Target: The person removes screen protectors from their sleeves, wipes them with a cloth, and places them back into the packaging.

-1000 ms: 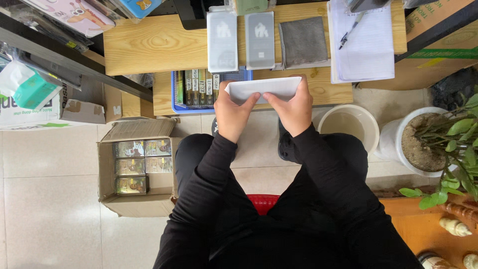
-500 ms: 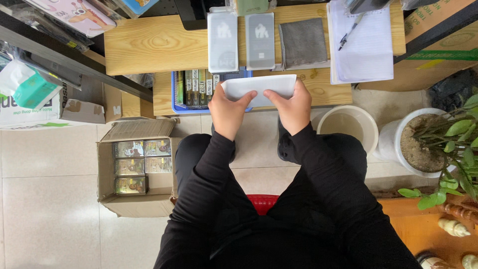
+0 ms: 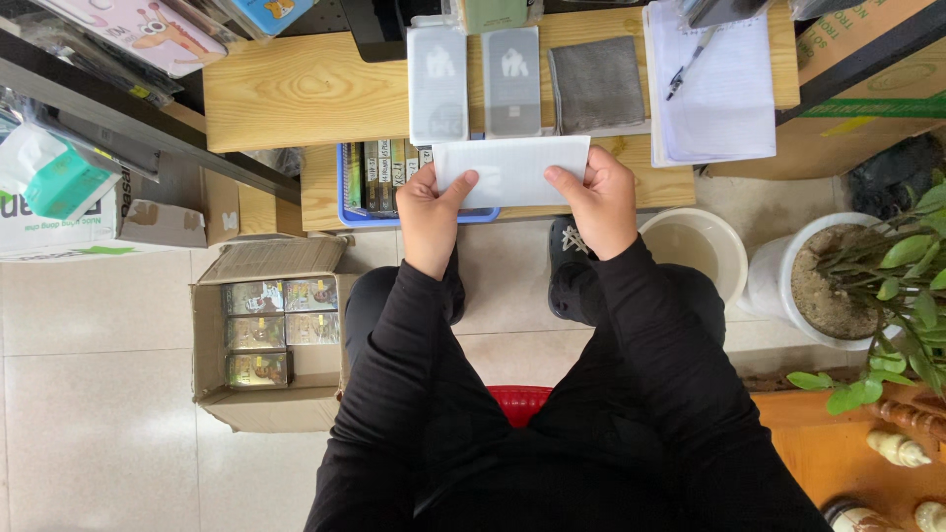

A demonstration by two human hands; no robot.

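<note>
Head view from above: the seated person holds a flat white packet (image 3: 512, 169) level over the lower wooden worktop (image 3: 325, 187), left hand (image 3: 430, 212) and right hand (image 3: 594, 197) each with a closed grip on one end, thumbs on top. Two grey packets (image 3: 473, 84) already lie side by side on the upper shelf (image 3: 296, 94); the white one, by the look of it, is unopened.

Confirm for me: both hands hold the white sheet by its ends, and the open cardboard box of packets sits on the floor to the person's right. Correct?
Not quite. In the head view the cardboard box is on the person's left. The left hand and right hand do hold the white sheet by its ends.
</note>
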